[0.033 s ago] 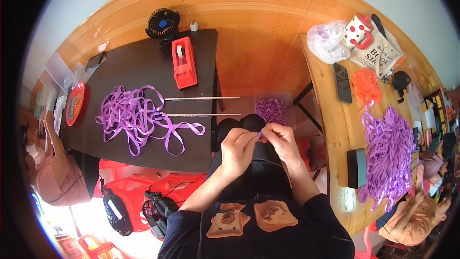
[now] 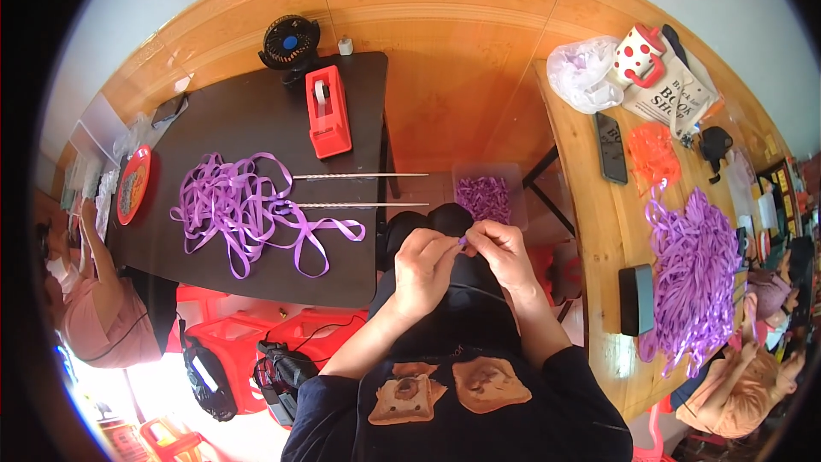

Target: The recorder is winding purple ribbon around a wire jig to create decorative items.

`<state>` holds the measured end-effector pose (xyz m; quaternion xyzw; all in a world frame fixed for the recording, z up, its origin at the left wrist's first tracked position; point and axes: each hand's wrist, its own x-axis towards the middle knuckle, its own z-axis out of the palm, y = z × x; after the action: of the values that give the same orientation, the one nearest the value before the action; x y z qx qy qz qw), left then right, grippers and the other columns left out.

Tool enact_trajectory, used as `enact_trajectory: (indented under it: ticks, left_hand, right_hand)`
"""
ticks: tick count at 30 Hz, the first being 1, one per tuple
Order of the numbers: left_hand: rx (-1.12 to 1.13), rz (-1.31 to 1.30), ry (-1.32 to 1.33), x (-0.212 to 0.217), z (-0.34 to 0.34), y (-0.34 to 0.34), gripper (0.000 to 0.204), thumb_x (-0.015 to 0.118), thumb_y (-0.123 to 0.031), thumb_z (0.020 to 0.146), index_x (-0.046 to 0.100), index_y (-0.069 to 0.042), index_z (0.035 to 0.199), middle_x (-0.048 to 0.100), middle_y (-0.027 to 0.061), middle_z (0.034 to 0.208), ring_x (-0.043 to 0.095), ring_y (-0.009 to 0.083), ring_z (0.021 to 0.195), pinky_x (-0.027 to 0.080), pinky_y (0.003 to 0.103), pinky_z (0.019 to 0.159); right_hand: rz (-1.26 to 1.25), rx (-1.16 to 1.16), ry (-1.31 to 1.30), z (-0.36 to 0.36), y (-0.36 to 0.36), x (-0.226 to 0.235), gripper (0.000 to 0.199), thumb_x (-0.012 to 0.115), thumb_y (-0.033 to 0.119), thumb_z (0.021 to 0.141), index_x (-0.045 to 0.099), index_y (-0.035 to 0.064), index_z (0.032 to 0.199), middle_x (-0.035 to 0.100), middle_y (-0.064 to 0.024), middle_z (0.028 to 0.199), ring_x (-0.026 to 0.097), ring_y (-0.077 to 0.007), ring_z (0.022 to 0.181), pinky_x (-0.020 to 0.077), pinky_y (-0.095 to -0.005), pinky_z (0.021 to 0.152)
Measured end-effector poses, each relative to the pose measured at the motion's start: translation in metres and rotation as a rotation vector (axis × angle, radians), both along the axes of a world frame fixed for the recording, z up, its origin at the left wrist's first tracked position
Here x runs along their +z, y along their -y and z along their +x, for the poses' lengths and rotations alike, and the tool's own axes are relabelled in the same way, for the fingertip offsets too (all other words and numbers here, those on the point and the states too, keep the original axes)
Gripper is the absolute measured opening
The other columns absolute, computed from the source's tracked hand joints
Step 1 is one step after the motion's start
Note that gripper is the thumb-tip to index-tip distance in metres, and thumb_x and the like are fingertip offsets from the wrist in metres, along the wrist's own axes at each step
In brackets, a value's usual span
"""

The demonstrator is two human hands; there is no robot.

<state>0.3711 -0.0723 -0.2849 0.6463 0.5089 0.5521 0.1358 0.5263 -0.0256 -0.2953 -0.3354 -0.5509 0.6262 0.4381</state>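
Over my lap, my left hand (image 2: 425,265) and my right hand (image 2: 501,254) meet fingertip to fingertip. Both pinch a small piece of purple ribbon (image 2: 463,241), mostly covered by the fingers. Just beyond them, below table height, a clear plastic box (image 2: 519,178) holds many short purple ribbon pieces (image 2: 483,199). On the dark table to my left lies a loose heap of purple ribbon (image 2: 227,205). Two thin twisted metal rods (image 2: 368,204) stick out from it past the table's edge. A large bundle of purple ribbon (image 2: 694,274) rests on the wooden table at my right.
The dark table (image 2: 231,90) also bears a red tape dispenser (image 2: 328,115), a black fan (image 2: 291,43) and a red plate (image 2: 135,173). A phone (image 2: 611,147), dark block (image 2: 635,299), dotted mug (image 2: 638,55) and bags stand on the wooden table (image 2: 603,231). People sit at both sides.
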Motion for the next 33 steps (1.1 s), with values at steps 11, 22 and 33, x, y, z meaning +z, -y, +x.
enact_trajectory:
  ticks: [11, 22, 33]
  left_hand:
    - [-0.087, 0.117, -0.255, 0.009, -0.011, 0.005, 0.015, 0.067, 0.007, 0.073, 0.064, 0.002, 0.087, 0.058, 0.0133, 0.076, 0.058, 0.0297, 0.065, 0.047, 0.036, 0.055]
    - [-0.218, -0.417, 0.325, 0.013, -0.018, 0.011, 0.007, 0.066, 0.005, 0.076, 0.065, 0.003, 0.082, 0.058, 0.0137, 0.067, 0.058, 0.0271, 0.06, 0.044, 0.03, 0.053]
    - [-0.086, 0.111, -0.254, 0.008, -0.018, 0.015, 0.017, 0.07, 0.001, 0.067, 0.064, -0.002, 0.084, 0.056, 0.0094, 0.071, 0.057, 0.0266, 0.065, 0.044, 0.038, 0.058]
  right_hand:
    - [-0.011, 0.143, 0.052, -0.002, -0.002, 0.006, 0.013, 0.06, 0.004, 0.089, 0.061, -0.0001, 0.076, 0.054, 0.0025, 0.068, 0.049, -0.0031, 0.066, 0.0367, -0.0194, 0.057]
    - [0.57, 0.137, 0.189, -0.004, -0.007, 0.006, 0.006, 0.06, -0.004, 0.083, 0.059, -0.0016, 0.078, 0.051, -0.0019, 0.067, 0.048, -0.0077, 0.064, 0.0363, -0.0238, 0.056]
    - [0.213, 0.211, 0.188, -0.003, 0.001, 0.015, 0.007, 0.059, -0.001, 0.084, 0.058, 0.0002, 0.077, 0.052, -0.0053, 0.068, 0.051, -0.0124, 0.063, 0.0385, -0.0256, 0.059]
